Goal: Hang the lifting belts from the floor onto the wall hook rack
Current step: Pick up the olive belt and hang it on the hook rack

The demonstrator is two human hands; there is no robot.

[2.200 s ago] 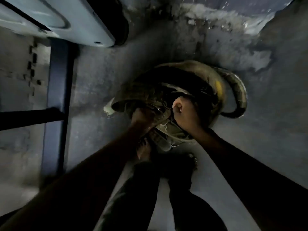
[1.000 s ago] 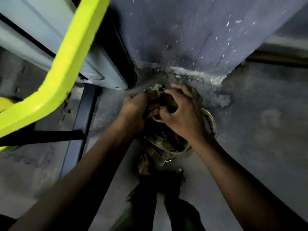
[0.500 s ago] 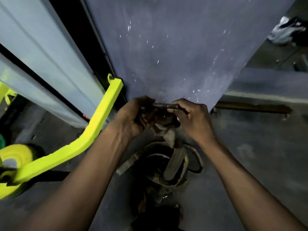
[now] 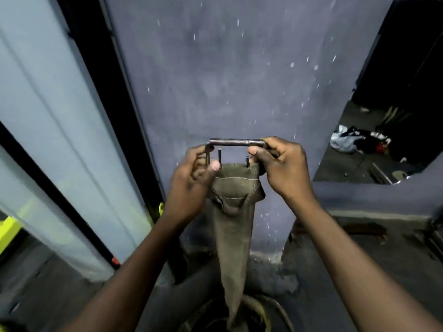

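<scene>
An olive-brown lifting belt hangs straight down in front of a purple-grey wall. Its metal buckle, a bar with two prongs, is at the top. My left hand grips the buckle's left side and the belt's top edge. My right hand pinches the buckle's right end. The belt's lower end trails into a coil of belt on the floor near the bottom edge. No hook rack shows in this view.
A pale panel with black frames leans at the left, with a yellow piece behind it. At the right, a dark opening shows cloths on the floor. A low purple ledge runs along the right.
Both hands have raised the belt's buckle end from the floor pile to chest height against the wall. The belt now hangs stretched out, and my view has tilted upward.
</scene>
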